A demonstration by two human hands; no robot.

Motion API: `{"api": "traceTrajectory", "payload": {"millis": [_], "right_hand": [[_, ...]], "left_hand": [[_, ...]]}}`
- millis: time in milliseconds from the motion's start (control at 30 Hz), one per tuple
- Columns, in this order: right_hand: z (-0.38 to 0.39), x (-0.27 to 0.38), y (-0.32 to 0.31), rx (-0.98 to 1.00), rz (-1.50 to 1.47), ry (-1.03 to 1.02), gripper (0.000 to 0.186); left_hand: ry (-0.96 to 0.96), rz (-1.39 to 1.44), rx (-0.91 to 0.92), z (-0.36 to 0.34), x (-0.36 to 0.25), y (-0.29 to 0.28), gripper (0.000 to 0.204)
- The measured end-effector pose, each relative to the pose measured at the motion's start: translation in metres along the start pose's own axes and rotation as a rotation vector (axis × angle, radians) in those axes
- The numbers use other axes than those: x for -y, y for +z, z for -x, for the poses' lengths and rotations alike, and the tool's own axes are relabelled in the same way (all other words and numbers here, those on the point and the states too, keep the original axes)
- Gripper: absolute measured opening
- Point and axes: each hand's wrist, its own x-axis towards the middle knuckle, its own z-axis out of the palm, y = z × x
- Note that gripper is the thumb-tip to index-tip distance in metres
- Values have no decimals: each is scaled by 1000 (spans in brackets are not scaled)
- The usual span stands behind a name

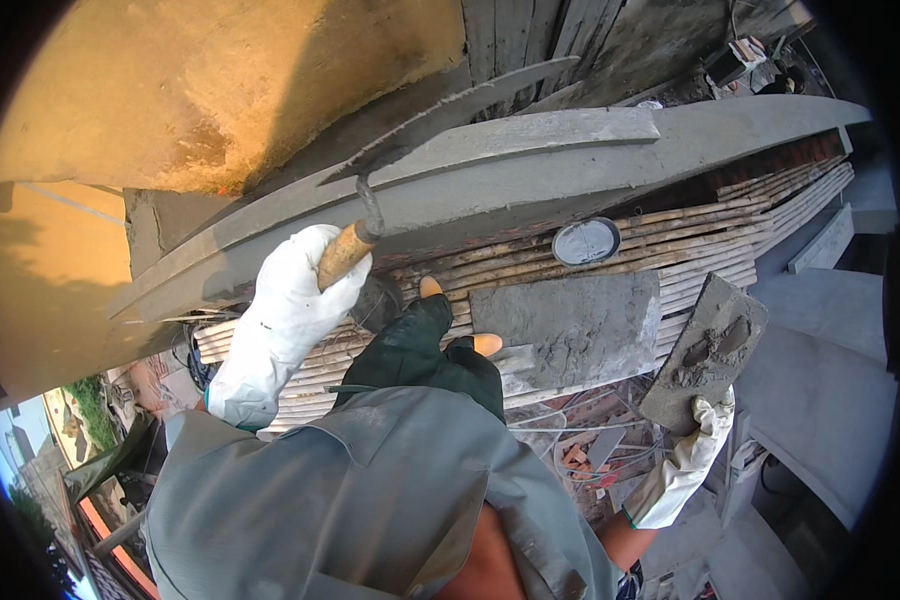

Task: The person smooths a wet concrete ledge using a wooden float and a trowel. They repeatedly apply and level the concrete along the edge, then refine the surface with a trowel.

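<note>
In a white glove, my left hand [298,292] grips the wooden handle of a long steel trowel [425,125], its blade raised over a grey rendered ledge [510,170]. My right hand [703,425], also gloved, is closed on the lower end of a grey board [715,310] with lumps of wet mortar on it. A mortar-smeared sheet [560,330] lies on bamboo poles below me, beside an oval metal container [585,240]. A dark bucket [380,305] is partly hidden behind my left hand and the trowel handle.
I stand in orange-toed boots on bamboo scaffolding [720,240]. A yellow wall [120,90] rises at the upper left, beside weathered grey boards [510,40]. Curved grey concrete forms [820,380] are at the right, and rubble [585,455] and cables show below the poles.
</note>
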Motion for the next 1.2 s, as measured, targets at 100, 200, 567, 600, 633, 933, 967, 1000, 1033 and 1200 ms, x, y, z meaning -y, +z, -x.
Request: {"api": "traceTrajectory", "payload": {"millis": [100,200,567,600,633,933,967,1000,1033,1200], "right_hand": [[-30,46,18,186,75,-69,61],[-57,84,33,395,172,-59,61],[-26,207,142,1026,386,-76,63],[-17,212,153,1097,393,-62,63],[-14,214,170,1182,384,-32,62],[45,138,372,1534,552,111,53],[53,126,392,1491,584,196,53],[64,114,405,1488,635,145,53],[73,103,422,1523,655,212,51],[127,54,492,1657,875,88,43]], "left_hand": [[-182,-86,-364,48,43,-46,26],[-415,-261,-624,117,84,-77,27],[-460,-516,-1163,360,172,-164,23],[-501,-498,-1187,373,172,-177,23],[-555,-487,-1211,385,171,-185,23],[-621,-157,-1001,388,217,-213,26],[-653,-209,-1048,385,221,-211,34],[-694,-278,-1044,385,222,-212,34],[-778,-291,-1059,385,223,-212,34],[-785,-414,-940,395,218,-217,34]]}}
